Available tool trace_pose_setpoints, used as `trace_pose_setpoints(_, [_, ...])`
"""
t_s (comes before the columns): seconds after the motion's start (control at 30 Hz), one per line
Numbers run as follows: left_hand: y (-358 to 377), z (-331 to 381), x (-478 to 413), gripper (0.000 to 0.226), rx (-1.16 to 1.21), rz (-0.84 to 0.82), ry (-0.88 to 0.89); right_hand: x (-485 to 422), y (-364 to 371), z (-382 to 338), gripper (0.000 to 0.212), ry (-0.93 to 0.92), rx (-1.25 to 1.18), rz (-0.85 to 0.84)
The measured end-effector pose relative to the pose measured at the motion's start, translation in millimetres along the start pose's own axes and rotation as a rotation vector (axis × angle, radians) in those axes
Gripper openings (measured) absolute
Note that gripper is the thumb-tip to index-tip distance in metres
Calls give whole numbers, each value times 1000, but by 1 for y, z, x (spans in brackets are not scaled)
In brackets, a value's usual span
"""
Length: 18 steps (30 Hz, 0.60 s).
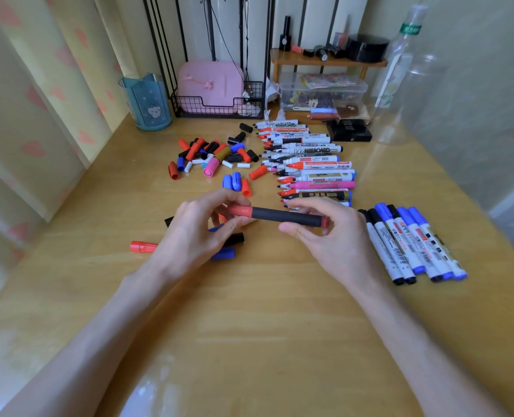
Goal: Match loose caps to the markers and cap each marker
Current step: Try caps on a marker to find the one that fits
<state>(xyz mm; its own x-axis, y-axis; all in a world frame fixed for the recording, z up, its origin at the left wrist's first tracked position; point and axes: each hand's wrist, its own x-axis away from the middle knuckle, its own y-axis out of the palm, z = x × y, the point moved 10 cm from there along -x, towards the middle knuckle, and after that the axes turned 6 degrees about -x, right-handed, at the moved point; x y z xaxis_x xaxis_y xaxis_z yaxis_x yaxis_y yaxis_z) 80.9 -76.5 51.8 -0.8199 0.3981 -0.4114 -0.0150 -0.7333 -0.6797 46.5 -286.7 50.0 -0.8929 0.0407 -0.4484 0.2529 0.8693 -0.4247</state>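
Mid-desk (264, 326), the left hand (198, 227) pinches the red cap (239, 210) on a black marker (285, 217) that the right hand (324, 236) grips, with a few capped markers (412, 245) by the right edge, while many uncapped markers (309, 164) and loose caps (213, 155) remain.

Glossy wooden table (279, 326), matt black marker (285, 216), shiny plastic caps (213, 155), clear plastic bottle (400, 64)

Caps (224, 254) under left hand (195, 227) partly hidden, uncapped markers (309, 164) – nearest ones behind right hand (324, 233), clear bottle (400, 64) v. blurred
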Motion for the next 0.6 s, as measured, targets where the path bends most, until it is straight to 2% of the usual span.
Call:
trace_pose_setpoints(0.13, [3,2,1,13,18,14,-18,4,8,-1,19,-8,-38,-28])
trace_pose_setpoints(0.33, [-1,8,0,15,10,17,5,9,16,-4,26,-106,77,-39])
trace_pose_setpoints(0.43, [13,17,-1,18,39,-64,60,11,25,-22,23,-173,181,-76])
trace_pose_setpoints(0.6, [16,18,-1,47,111,-6,51,10,13,-13,16,-73,205,-70])
